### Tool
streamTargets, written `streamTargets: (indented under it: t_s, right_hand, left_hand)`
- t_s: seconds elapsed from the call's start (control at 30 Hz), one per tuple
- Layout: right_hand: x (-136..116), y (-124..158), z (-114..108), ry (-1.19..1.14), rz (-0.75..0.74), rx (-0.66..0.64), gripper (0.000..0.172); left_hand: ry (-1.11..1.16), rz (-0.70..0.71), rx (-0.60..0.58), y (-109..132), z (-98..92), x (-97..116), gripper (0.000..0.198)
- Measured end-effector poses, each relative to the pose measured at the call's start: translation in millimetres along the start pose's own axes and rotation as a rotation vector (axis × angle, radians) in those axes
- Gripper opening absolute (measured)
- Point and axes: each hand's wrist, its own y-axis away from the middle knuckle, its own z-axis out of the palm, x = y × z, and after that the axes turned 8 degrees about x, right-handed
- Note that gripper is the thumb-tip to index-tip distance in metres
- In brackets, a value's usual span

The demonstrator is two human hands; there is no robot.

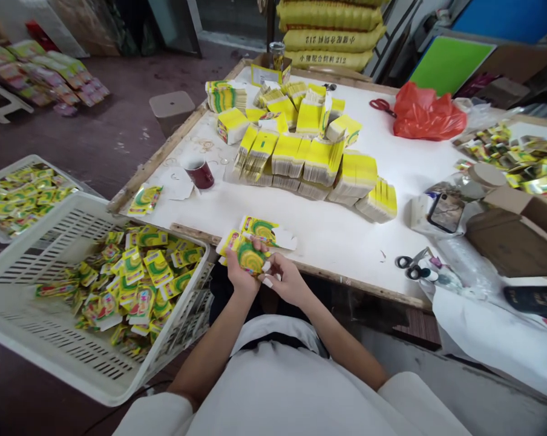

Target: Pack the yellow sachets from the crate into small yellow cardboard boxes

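Just over the table's front edge, my left hand (242, 275) is wrapped round a yellow-and-green printed carton (252, 257). At the carton's right end my right hand (283, 277) has its fingers bent in against a white flap. Right behind them a second flattened carton (267, 230) lies on the white table (201, 212). To my left, a white plastic crate (96, 378) holds many cartons of the same print. Farther back on the table stand stacks of flat yellow cartons (291, 148).
A dark red mug (199, 174) stands on the left of the table. To the right lie scissors (412, 266), a phone (446, 212), an open cardboard box (512, 233) and a red plastic bag (428, 115). A stool (171, 104) stands beyond the left edge.
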Motion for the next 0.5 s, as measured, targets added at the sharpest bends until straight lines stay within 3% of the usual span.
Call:
streamTargets:
  t_s: [0.1, 0.17, 0.27, 0.4, 0.5]
  right_hand:
    - [4.4, 2.2, 9.9, -0.058, 0.049, 0.006, 0.035]
    - [7.1, -1.8, 9.6, -0.065, 0.075, 0.026, 0.039]
    - [9.1, -10.3, -0.9, -0.102, 0.071, 0.112, 0.032]
    - [10.1, -15.1, -24.3, -0.066, 0.017, 0.172, 0.02]
    - [8.3, -12.5, -44.3, 0.114, -0.104, 0.184, 0.004]
  left_hand:
    - [0.008, 0.008, 0.123, -1.9, 0.5, 4.6, 0.058]
    - [-0.06, 0.01, 0.142, -2.8, -4.3, 5.3, 0.063]
    - [-0.211, 0.062, 0.1, -1.0, -15.3, 2.7, 0.062]
    - [-0.387, 0.082, 0.069, 1.9, -30.4, 2.6, 0.033]
    - [-0.459, 0.034, -0.015, -4.3, -39.2, 17.7, 0.037]
